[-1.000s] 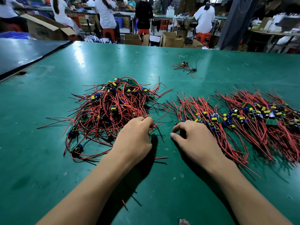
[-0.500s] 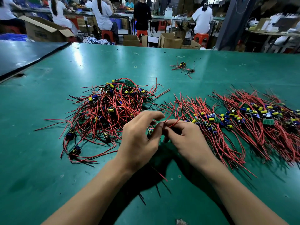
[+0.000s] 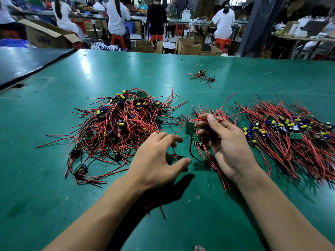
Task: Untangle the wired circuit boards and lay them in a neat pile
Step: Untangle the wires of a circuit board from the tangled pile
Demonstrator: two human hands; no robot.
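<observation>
A tangled heap of wired circuit boards (image 3: 119, 124) with red and black leads lies left of centre on the green table (image 3: 54, 196). To the right spreads a flatter laid-out pile (image 3: 290, 134) of the same boards. My right hand (image 3: 226, 144) is raised between them, pinching the red wires of a small green circuit board (image 3: 190, 128) that hangs from its fingers; a second board (image 3: 196, 140) dangles just below. My left hand (image 3: 157, 160) hovers near the heap's right edge with spread fingers, holding nothing.
A small separate cluster of wired boards (image 3: 203, 77) lies farther back on the table. A dark table (image 3: 27, 64) adjoins at the far left. Beyond the far edge are cardboard boxes (image 3: 188, 46), red stools and several people working at benches.
My right hand has lifted a wired board up and to the right, away from the heap. My left hand has let go of the wires, opened and dropped toward the table.
</observation>
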